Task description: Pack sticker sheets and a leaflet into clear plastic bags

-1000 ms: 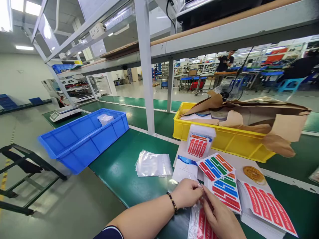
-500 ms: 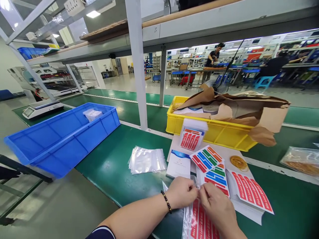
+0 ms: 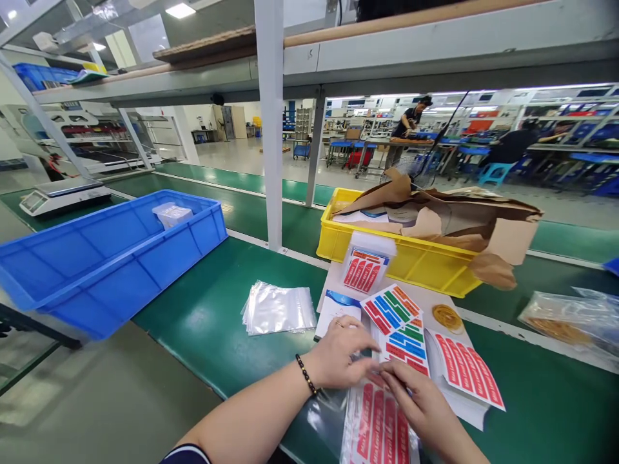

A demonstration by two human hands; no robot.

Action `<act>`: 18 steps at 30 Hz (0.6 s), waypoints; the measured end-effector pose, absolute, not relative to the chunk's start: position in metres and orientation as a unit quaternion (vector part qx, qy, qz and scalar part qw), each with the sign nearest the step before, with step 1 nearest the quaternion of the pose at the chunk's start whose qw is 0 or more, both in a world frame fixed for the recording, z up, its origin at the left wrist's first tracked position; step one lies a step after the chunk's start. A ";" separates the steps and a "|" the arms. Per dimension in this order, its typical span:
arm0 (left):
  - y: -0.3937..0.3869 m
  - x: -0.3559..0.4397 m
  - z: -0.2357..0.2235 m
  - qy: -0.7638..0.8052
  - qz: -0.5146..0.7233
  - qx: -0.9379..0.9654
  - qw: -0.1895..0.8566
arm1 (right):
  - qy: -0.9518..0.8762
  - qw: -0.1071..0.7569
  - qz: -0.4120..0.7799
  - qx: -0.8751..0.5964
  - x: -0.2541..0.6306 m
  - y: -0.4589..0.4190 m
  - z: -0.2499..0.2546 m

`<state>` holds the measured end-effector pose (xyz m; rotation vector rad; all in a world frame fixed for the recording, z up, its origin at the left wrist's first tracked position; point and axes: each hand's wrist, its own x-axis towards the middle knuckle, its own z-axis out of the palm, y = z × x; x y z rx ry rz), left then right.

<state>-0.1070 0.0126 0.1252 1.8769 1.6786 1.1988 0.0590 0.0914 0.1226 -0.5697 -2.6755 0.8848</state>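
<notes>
A clear plastic bag (image 3: 355, 444) holds a sheet of red labels (image 3: 384, 419) printed "Max Level" and "Min Level". My right hand (image 3: 418, 393) pinches the bag's top edge between thumb and fingers. Thumb against that same edge, my left hand (image 3: 341, 351) meets the right fingertips, its other fingers loosely raised. Beyond the hands lie multicoloured label sheets (image 3: 394, 309) and a white-and-blue booklet (image 3: 333, 309), partly covered by my left hand. More red label sheets (image 3: 469, 370) top a stack on the right. Flat clear bags (image 3: 280, 308) lie to the left.
A blue bin (image 3: 184, 248) containing a small clear package stands left; a scale (image 3: 62, 196) is behind it. The yellow bin (image 3: 401, 261) holds brown paper. Rubber bands (image 3: 447, 317) lie right of the labels. A white post (image 3: 271, 161) rises from the green bench.
My left hand has loosened from a tight pinch, its fingers lifting and spreading somewhat. My right hand keeps its pinch at the bag's edge. The camera view has shifted slightly to the right.
</notes>
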 end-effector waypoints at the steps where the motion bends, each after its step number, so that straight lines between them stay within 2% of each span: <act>1: 0.012 -0.107 0.125 0.573 0.380 0.703 0.179 | -0.919 0.101 0.326 -0.196 0.064 0.093 0.129; 5: 0.011 -0.110 0.120 0.577 0.268 0.741 0.216 | -0.914 0.021 0.353 -0.201 0.084 0.098 0.150; 8: 0.010 -0.111 0.120 0.573 0.264 0.727 0.271 | -0.919 0.060 0.341 -0.189 0.083 0.104 0.153; 11: 0.008 -0.107 0.125 0.501 0.242 0.740 0.377 | -0.941 0.132 0.248 -0.189 0.056 0.111 0.140; 14: 0.010 -0.100 0.123 0.410 0.171 0.749 0.491 | -0.966 0.172 0.125 -0.146 0.017 0.111 0.119; 18: 0.017 -0.094 0.107 0.349 0.130 0.727 0.577 | -0.980 0.152 0.015 -0.128 -0.018 0.103 0.101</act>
